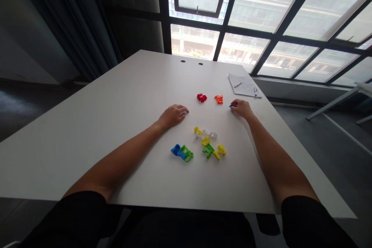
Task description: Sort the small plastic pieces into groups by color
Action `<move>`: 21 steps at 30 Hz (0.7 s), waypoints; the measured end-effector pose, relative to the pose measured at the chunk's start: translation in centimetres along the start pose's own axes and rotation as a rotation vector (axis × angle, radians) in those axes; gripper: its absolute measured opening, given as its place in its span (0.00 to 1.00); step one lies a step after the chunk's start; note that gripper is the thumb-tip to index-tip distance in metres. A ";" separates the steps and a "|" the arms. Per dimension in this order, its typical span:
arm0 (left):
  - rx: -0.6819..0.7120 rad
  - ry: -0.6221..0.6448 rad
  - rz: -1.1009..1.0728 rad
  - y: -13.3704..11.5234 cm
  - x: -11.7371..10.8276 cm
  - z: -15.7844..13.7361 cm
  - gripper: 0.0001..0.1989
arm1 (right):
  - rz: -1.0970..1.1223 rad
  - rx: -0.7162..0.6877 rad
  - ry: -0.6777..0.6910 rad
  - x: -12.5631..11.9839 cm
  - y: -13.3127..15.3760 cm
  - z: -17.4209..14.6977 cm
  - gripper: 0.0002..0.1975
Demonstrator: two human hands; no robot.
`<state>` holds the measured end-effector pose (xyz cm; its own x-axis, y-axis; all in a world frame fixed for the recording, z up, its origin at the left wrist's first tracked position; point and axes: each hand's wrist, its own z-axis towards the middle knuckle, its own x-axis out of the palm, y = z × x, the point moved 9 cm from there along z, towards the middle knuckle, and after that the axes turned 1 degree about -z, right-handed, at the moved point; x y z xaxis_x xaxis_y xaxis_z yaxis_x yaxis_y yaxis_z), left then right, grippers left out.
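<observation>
Head view. The small blue plastic piece [231, 105] was mostly hidden; only a short blue tip showed at the left edge of the right hand [241, 108]. Its full shape could not be told. It lay low at the surface of the white rectangular table [116, 124], on the far right part of the tabletop, just right of the small orange plastic block piece [219, 99].

The right hand's fingers [236, 105] were curled close together around the blue piece, the tip sticking out past them toward the left. The hand rested on the table.

The left hand [173, 115] lay palm down on the table, fingers loosely bent and together, holding nothing. The nearest thing to it was the small red plastic block piece [201, 97], farther and to its right, apart from it.

Nearer the person, between the two forearms, lay three clusters: a yellow and clear plastic cluster [205, 133]; just nearer than that, a green and yellow plastic cluster [214, 150]; and to the left, a blue and green plastic cluster [182, 152].

At the far right of the table lay a white sheet of paper [243, 85] with a pen [255, 92] on it.
</observation>
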<state>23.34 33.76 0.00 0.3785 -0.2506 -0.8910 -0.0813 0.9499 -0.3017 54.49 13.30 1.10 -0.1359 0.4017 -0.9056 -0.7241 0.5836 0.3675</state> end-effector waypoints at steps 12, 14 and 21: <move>-0.010 -0.004 0.004 -0.3 -0.3 -0.2 0.15 | -0.099 0.108 -0.158 2.4 -4.8 4.7 0.25; -0.006 -0.007 0.003 -0.3 -0.4 -0.2 0.15 | -0.112 0.154 -0.132 2.8 -5.4 4.9 0.25; -0.004 -0.009 0.000 -0.2 -0.2 -0.2 0.15 | -0.130 0.144 -0.144 2.6 -6.3 4.4 0.28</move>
<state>23.11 33.61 0.22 0.3866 -0.2492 -0.8880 -0.0847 0.9492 -0.3032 61.70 13.75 -2.67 0.0576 0.4076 -0.9113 -0.6243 0.7271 0.2857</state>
